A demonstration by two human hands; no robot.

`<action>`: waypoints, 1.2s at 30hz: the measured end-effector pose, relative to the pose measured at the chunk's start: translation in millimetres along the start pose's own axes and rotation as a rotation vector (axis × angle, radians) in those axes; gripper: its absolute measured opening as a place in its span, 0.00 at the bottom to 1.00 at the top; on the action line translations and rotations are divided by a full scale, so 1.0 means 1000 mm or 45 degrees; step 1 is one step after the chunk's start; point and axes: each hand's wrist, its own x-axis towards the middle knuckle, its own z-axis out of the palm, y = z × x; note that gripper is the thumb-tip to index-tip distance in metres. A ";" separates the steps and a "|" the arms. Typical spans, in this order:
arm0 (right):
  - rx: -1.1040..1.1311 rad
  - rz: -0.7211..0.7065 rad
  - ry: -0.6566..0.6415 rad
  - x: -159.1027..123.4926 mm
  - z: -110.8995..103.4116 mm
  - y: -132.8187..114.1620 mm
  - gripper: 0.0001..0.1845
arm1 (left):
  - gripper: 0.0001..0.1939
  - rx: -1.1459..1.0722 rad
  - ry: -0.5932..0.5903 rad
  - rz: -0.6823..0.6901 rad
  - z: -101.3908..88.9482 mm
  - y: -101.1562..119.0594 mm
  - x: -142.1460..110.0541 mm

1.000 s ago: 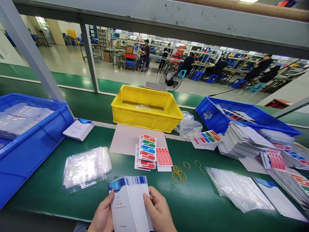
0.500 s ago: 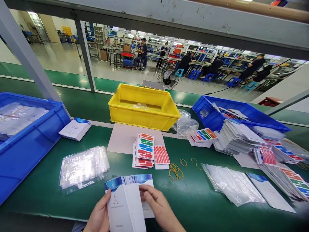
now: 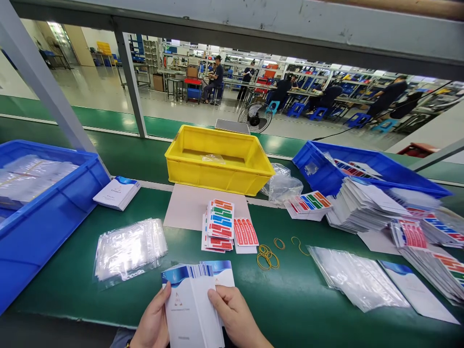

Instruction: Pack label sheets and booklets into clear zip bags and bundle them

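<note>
A fanned stack of white booklets with blue wavy tops (image 3: pixel 181 309) lies between my two hands. My left hand (image 3: pixel 152 316) grips its left side, thumb on the front cover. On the right edge, my right hand (image 3: pixel 235 311) pinches the booklets, thumb on top. Behind the fan, one more booklet (image 3: pixel 222 271) rests on the green table, partly hidden by my right hand. Ahead lie a pile of colourful sticker sheets (image 3: pixel 219 220) and red sticker sheets (image 3: pixel 244 232). Yellow rubber bands (image 3: pixel 267 257) sit right of them. Clear plastic bags (image 3: pixel 126 249) lie to the left.
A yellow bin (image 3: pixel 217 169) stands at the back, between a left blue bin (image 3: pixel 47 208) and a right blue bin (image 3: pixel 319 164). Booklet stacks (image 3: pixel 362 208) and more plastic bags (image 3: pixel 357 275) crowd the right. A small booklet pile (image 3: pixel 116 193) sits at left. People work far behind.
My right hand has moved from the booklet behind onto the right edge of the fanned stack, its thumb now on the front. The view has shifted slightly.
</note>
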 end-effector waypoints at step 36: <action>0.098 -0.158 0.397 -0.010 -0.015 0.005 0.16 | 0.12 0.107 0.010 0.146 -0.019 0.004 0.001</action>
